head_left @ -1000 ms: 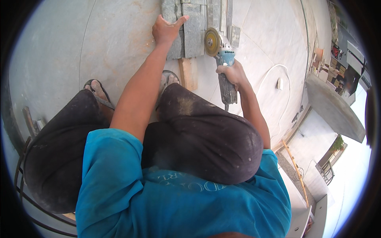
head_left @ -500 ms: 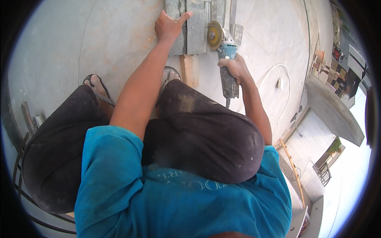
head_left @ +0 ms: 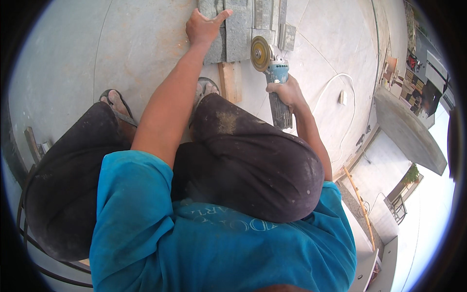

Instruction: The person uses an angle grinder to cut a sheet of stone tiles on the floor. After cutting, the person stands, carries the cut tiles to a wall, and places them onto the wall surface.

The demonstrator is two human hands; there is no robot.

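My left hand (head_left: 203, 27) grips the left edge of grey stone slabs (head_left: 237, 41), thumb pointing right over the top. The slabs lie at top centre on a wooden board (head_left: 229, 82), beside narrower stone strips (head_left: 262, 12) and a small block (head_left: 288, 38). My right hand (head_left: 287, 91) is closed round the body of a teal-and-black angle grinder (head_left: 277, 73). Its yellow disc (head_left: 260, 52) stands upright just right of and below the slabs; whether it touches stone I cannot tell.
A white cable (head_left: 351, 95) loops on the pale floor at right, near a small light block (head_left: 343, 97). Further right are a concrete ledge (head_left: 411, 130), clutter and a bamboo pole (head_left: 359, 207). My sandalled feet and knees are below the slabs; curved black bars (head_left: 44, 270) are at lower left.
My left hand shifts slightly up and left, still on the stone. The grinder rose about half a second ago and is now a little lower and further left.
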